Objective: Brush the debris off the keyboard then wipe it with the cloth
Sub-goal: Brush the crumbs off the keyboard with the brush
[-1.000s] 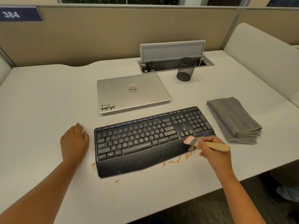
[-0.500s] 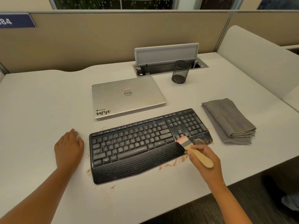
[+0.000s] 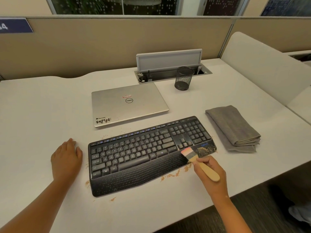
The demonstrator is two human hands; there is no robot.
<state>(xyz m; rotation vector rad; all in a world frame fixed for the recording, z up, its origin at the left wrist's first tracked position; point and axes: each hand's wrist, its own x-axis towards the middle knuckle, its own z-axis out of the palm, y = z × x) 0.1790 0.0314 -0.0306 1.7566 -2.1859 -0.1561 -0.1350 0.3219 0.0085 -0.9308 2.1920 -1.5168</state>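
A person sits at a white desk (image 3: 42,106). The left hand (image 3: 66,159) stays flat on the desk, fingers relaxed and holding nothing, just beside the left end of the black keyboard (image 3: 143,153). The keyboard lies near the desk's front edge, with brown debris (image 3: 206,150) on its right front corner and more crumbs scattered on the desk along its front. The right hand (image 3: 210,175) grips the wooden handle of a small brush (image 3: 198,161), bristles touching the keyboard's right side; half a second ago they rested slightly nearer the keys. Behind the keyboard is a closed silver laptop (image 3: 129,105). Further right stands a black mesh cup (image 3: 184,78). The folded grey cloth (image 3: 233,127) lies untouched toward the desk's right edge.
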